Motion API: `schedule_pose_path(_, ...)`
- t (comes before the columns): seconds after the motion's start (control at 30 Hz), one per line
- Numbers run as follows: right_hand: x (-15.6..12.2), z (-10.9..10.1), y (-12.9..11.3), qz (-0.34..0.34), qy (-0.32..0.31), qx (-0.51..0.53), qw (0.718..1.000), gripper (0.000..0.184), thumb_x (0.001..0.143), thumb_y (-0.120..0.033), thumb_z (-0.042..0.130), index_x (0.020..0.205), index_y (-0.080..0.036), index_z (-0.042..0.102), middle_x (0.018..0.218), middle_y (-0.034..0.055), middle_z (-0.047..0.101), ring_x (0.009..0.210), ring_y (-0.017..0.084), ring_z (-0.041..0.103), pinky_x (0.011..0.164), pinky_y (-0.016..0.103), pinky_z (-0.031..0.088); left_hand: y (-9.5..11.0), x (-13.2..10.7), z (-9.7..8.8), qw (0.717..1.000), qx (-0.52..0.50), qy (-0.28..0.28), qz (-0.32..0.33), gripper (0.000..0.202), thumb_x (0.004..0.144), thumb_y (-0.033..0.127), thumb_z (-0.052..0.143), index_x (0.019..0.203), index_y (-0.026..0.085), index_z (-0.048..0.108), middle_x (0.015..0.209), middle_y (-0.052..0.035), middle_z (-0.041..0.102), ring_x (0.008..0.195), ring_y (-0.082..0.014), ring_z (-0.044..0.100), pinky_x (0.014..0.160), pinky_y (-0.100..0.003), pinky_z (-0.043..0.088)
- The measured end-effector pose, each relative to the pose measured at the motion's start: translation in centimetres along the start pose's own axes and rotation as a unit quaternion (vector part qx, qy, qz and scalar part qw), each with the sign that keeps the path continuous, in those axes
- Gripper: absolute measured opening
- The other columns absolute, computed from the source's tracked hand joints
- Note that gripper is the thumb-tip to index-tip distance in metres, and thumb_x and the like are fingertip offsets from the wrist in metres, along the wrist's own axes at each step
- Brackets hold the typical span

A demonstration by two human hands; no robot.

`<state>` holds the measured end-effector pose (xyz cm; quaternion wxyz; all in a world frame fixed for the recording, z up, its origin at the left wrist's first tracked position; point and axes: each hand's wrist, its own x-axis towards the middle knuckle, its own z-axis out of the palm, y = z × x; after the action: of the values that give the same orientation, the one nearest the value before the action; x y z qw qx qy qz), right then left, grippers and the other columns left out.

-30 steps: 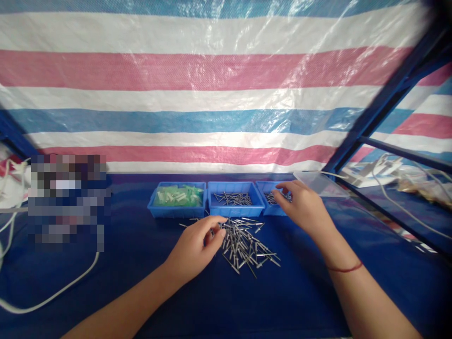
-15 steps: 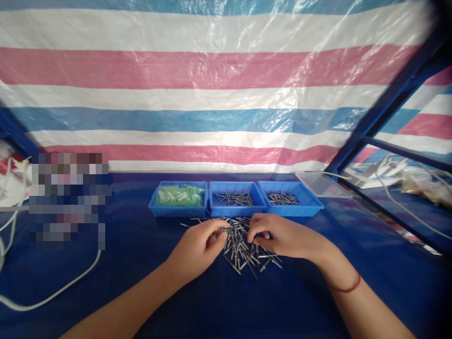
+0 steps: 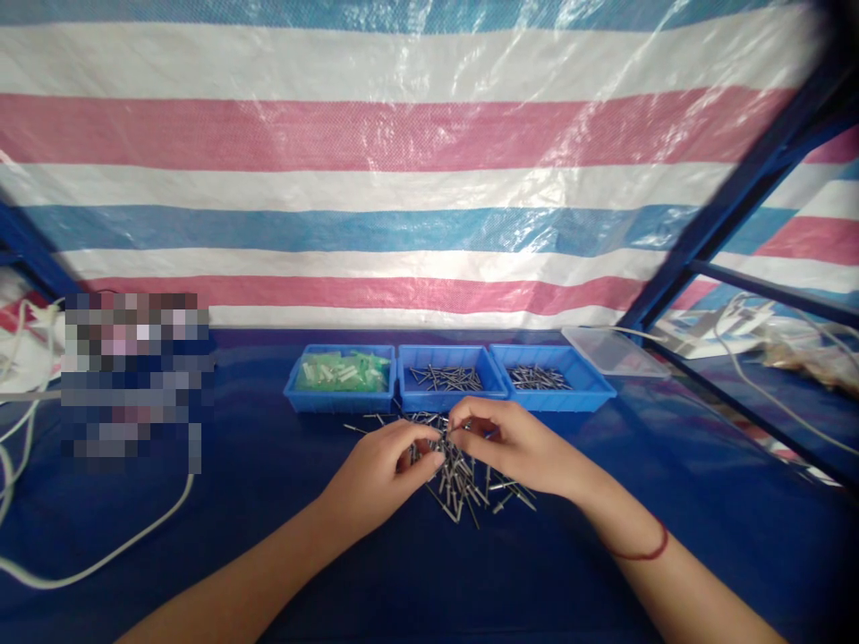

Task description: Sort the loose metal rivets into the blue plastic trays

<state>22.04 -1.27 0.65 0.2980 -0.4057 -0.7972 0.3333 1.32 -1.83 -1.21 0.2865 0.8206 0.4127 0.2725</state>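
Observation:
A loose pile of silvery blind rivets (image 3: pixel 460 492) lies on the blue table in front of me, pointing every which way. My left hand (image 3: pixel 386 461) is curled above the pile's left side, its thumb and fingers closed on blind rivets, of which only little shows. From the right, my right hand (image 3: pixel 516 443) reaches over the pile, pinching what looks like one thin rivet. The fingertips of both hands nearly meet, and they cover part of the pile. How many rivets the left hand holds is hidden.
Three blue bins stand in a row behind the pile. The left bin (image 3: pixel 342 403) holds green and white pieces; the middle bin (image 3: pixel 453 402) and right bin (image 3: pixel 587 383) hold rivets. A clear plastic lid (image 3: pixel 614 351) lies behind at right. A white cable (image 3: pixel 127 559) curves at left.
My right hand has moved left from the pile's right side to my left fingertips. My left hand has shifted slightly right, still closed.

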Motion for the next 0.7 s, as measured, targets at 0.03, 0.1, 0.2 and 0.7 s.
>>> schedule_pose_path(0.03,0.1,0.3,-0.1,0.003,0.008,0.019,1.0,0.008,0.086,-0.022,0.053,0.084,-0.018,0.059,0.074,-0.0015,0.056,0.061,0.009,0.048,0.056,0.023,0.038,0.0,0.0,0.0,1.0,-0.01,-0.001,0.002,0.018,0.087,0.028,0.056,0.101,0.019,0.064,0.082,-0.0004,0.063,0.061,-0.0105,0.054,0.057,-0.021,0.039)
schedule_pose_path(0.1,0.2,0.9,-0.2,0.007,0.019,0.051,0.999,0.009,0.085,-0.025,0.055,0.083,-0.018,0.06,0.076,-0.0008,0.056,0.062,0.009,0.047,0.056,0.024,0.038,0.1,0.0,0.1,1.0,-0.028,-0.004,0.012,0.015,0.088,0.027,0.055,0.094,0.018,0.065,0.081,-0.0003,0.061,0.062,-0.0102,0.053,0.058,-0.02,0.038)
schedule_pose_path(0.2,0.4,1.5,-0.2,0.013,0.022,0.099,0.995,0.011,0.085,-0.027,0.057,0.082,-0.017,0.061,0.074,-0.0007,0.055,0.062,0.009,0.045,0.056,0.024,0.037,0.0,0.2,0.1,0.999,-0.04,-0.002,0.021,0.015,0.09,0.025,0.053,0.084,0.016,0.064,0.076,0.0003,0.057,0.065,-0.0106,0.051,0.06,-0.02,0.037)
schedule_pose_path(0.7,0.5,2.3,-0.4,0.03,0.07,0.186,0.98,0.018,0.084,-0.035,0.061,0.081,-0.017,0.061,0.073,-0.0003,0.056,0.062,0.01,0.047,0.057,0.025,0.037,-0.4,0.1,0.3,0.997,-0.051,-0.013,0.051,0.018,0.094,0.024,0.044,0.087,0.017,0.059,0.077,0.001,0.052,0.068,-0.0111,0.048,0.064,-0.021,0.036)
